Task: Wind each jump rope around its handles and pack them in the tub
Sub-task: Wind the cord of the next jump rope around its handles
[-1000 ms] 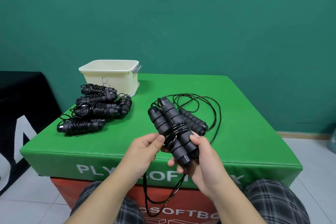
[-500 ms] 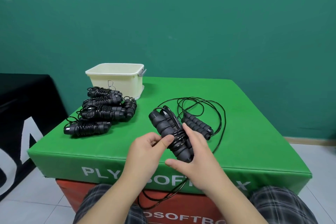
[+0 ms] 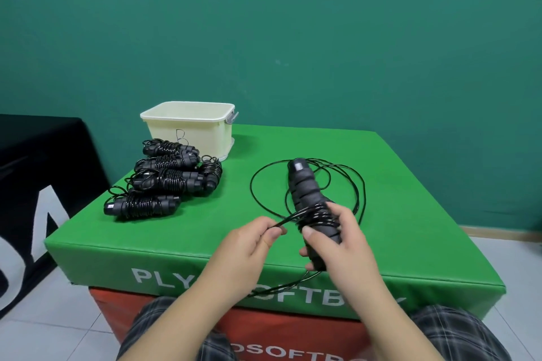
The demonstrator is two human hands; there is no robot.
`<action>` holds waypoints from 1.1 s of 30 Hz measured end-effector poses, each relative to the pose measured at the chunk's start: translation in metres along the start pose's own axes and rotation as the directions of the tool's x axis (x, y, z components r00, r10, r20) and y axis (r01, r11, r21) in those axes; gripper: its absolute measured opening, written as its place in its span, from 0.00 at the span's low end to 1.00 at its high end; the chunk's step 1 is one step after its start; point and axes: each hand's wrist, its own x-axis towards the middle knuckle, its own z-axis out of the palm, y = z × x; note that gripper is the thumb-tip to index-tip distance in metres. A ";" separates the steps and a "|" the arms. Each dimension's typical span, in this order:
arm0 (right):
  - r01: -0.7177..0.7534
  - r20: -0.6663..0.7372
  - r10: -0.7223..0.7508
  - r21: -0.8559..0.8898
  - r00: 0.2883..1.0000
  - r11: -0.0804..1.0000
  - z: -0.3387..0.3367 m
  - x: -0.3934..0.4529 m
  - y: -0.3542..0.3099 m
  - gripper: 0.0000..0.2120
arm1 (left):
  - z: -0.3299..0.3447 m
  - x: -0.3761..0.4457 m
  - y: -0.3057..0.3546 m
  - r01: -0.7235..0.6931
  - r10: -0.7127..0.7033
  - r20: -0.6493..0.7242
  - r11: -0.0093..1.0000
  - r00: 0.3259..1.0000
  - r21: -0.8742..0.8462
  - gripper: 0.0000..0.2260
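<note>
Since half a second ago, you have tipped the black ribbed foam jump rope handles (image 3: pixel 305 187) up so their far end points away from you, and your left hand (image 3: pixel 249 246) has drawn a stretch of the thin black cord (image 3: pixel 293 217) out to the left. Your right hand (image 3: pixel 340 240) grips the near end of the handles, its fingers curled round them and the thumb pressed across the front, just below several turns of cord already wound on. Your left hand pinches the cord between thumb and forefinger, and the strand runs taut from that pinch to the wound turns. More of the cord lies in loose loops on the green padded desk (image 3: pixel 410 214) around and behind the handles, and some hangs over the front edge between your knees.

To the left on the desk, five wound black jump rope bundles (image 3: pixel 164 179) lie close together in a cluster, each with cord coiled round its handles. Just behind them stands the cream plastic tub (image 3: pixel 190 132), upright near the far left corner, with a grey handle at its right side; you cannot see what it holds. Beneath the green pad is a red block (image 3: pixel 264 328) with white lettering.
</note>
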 end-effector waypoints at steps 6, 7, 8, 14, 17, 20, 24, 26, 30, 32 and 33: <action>-0.121 0.190 0.049 0.385 0.980 0.915 0.001 -0.008 -0.010 0.24 | -0.001 0.000 -0.010 0.125 -0.131 -0.018 0.973 0.991 -0.193 0.08; -0.142 0.220 0.053 0.412 0.974 0.900 0.003 -0.010 -0.011 0.24 | -0.002 0.000 -0.009 0.102 -0.108 -0.022 0.976 0.994 -0.195 0.08; -0.156 0.238 0.056 0.428 0.970 0.890 0.004 -0.012 -0.013 0.24 | -0.002 0.002 -0.007 0.080 -0.087 -0.025 0.974 0.996 -0.210 0.09; -0.175 0.241 0.076 0.422 0.968 0.890 0.005 -0.014 -0.016 0.22 | 0.001 0.003 0.005 0.117 -0.099 0.064 0.889 0.993 -0.443 0.13; -0.163 0.216 0.083 0.384 0.973 0.909 0.006 -0.012 -0.013 0.20 | 0.004 0.000 -0.003 0.196 -0.183 0.083 0.790 0.980 -0.581 0.14; -0.172 0.197 0.113 0.318 0.974 0.932 0.004 -0.008 -0.006 0.19 | 0.006 -0.003 -0.005 0.160 -0.186 0.010 0.811 0.982 -0.563 0.11; -0.045 0.061 0.037 0.131 0.997 0.990 0.007 -0.002 0.004 0.11 | 0.010 -0.006 -0.006 0.125 -0.195 -0.077 0.839 0.978 -0.529 0.13; 0.056 -0.006 -0.056 0.014 0.998 0.998 0.005 -0.001 0.005 0.12 | 0.011 -0.006 -0.006 0.111 -0.186 -0.114 0.873 0.976 -0.474 0.12; 0.196 0.004 -0.204 -0.307 0.979 0.931 0.003 -0.002 0.003 0.17 | 0.010 -0.008 0.001 0.118 -0.186 -0.153 0.921 0.971 -0.371 0.13; 0.185 0.020 -0.190 -0.348 0.982 0.919 0.005 -0.002 0.006 0.15 | 0.009 -0.010 0.004 0.101 -0.155 -0.186 0.957 0.970 -0.272 0.14; 0.161 0.023 -0.163 -0.351 0.986 0.922 0.005 -0.002 0.006 0.14 | 0.008 -0.011 0.005 0.088 -0.135 -0.196 0.970 0.971 -0.229 0.14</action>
